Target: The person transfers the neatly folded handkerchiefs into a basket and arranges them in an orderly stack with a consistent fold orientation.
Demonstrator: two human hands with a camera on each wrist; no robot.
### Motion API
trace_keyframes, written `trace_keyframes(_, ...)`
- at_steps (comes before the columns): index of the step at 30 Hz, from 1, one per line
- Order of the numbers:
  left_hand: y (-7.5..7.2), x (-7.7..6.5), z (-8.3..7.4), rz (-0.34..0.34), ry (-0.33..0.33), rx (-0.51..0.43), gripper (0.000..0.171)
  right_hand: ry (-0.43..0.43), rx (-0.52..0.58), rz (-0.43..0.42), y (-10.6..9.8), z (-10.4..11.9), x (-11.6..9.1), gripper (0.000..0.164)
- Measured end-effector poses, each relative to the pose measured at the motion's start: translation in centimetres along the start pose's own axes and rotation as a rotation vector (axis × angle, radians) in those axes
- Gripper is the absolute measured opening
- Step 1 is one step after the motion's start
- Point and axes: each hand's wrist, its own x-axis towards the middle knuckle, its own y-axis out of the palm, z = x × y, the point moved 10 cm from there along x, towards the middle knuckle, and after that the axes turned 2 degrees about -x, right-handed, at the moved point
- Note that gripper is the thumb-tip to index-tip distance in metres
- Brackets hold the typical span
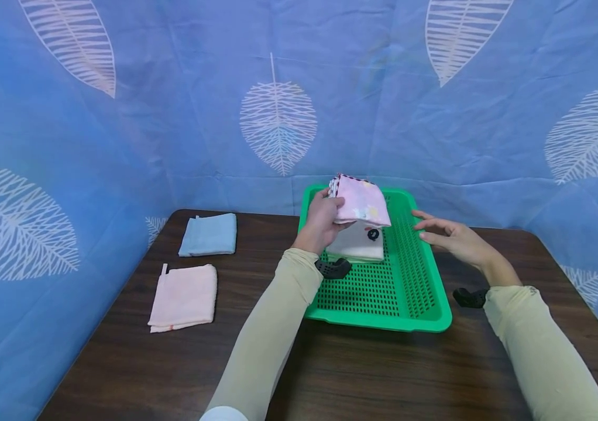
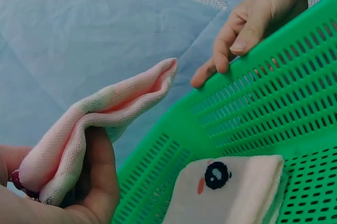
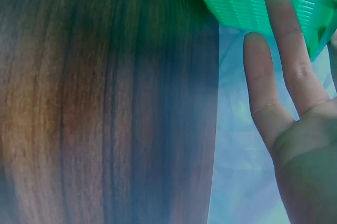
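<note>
My left hand (image 1: 322, 220) grips a folded pink towel (image 1: 363, 202) with a dark patterned edge, held above the back part of a green plastic basket (image 1: 425, 286). In the left wrist view the thumb and fingers pinch the folded pink towel (image 2: 100, 113) by one end. Beneath it, inside the basket, lies a folded white towel (image 2: 231, 192) with a dark round embroidered eye. My right hand (image 1: 454, 240) is at the basket's right rim, fingers extended. From the right wrist, straight fingers (image 3: 292, 50) show against the basket's outer wall (image 3: 242, 2).
On the left of the dark wooden table (image 1: 120, 362) lie a folded blue towel (image 1: 208, 235) and, nearer, a folded light pink towel (image 1: 185, 295). A blue cloth with white leaf prints (image 1: 278, 123) hangs behind the table.
</note>
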Motion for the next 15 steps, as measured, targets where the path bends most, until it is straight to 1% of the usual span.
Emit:
trace_keyframes(5, 0.0, 0.4, 0.6, 0.01, -0.017, 0.006, 0.057, -0.004, 0.017, -0.002, 0.0, 0.0, 0.0, 0.044)
trace_keyframes(10, -0.2, 0.8, 1.4, 0.013, -0.034, -0.002, 0.056, -0.002, 0.029, -0.006, 0.1, -0.1, 0.0, 0.045)
trace_keyframes(15, -0.3, 1.2, 1.8, 0.024, -0.033, 0.038, 0.056, -0.004, 0.031, -0.021, 0.1, 0.0, -0.1, 0.044)
